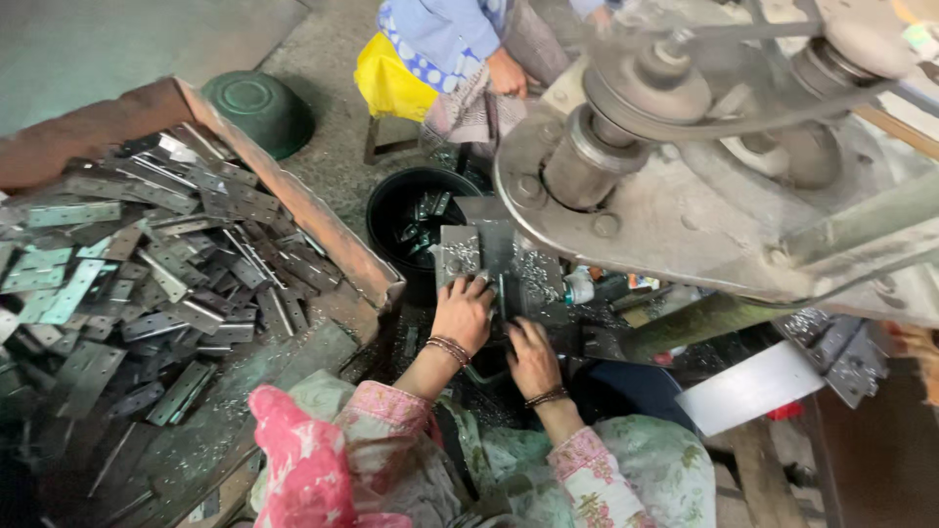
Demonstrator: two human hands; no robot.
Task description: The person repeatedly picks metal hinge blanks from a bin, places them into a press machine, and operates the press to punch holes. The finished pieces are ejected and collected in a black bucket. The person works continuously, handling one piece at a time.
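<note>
- As the belt-driven press machine (685, 186) looms overhead, the left hand (463, 311) rests its curled fingers on a small metal piece at the machine's bed (489, 256); what exactly it pinches is too blurred to tell.
- The right hand (533, 358) lies just beside it, palm down and fingers bent on the dark work surface below the bed; whether it grips anything cannot be told.
- Doing this well looks to call for seating the piece flat and square on the bed, with fingertips kept back from the tool above it.
- Two hands are at work, each wrist wearing beaded bracelets.
- One black bucket (419, 217) stands just behind the bed, a few metal pieces inside.
- One rusty-rimmed tray (293, 200) to the left holds a heap of flat metal hinges (127, 284), too many to count.
- One green bowl (259, 108) sits upturned on the floor beyond the tray.
- One other person (460, 49), in blue, sits farther back.
</note>
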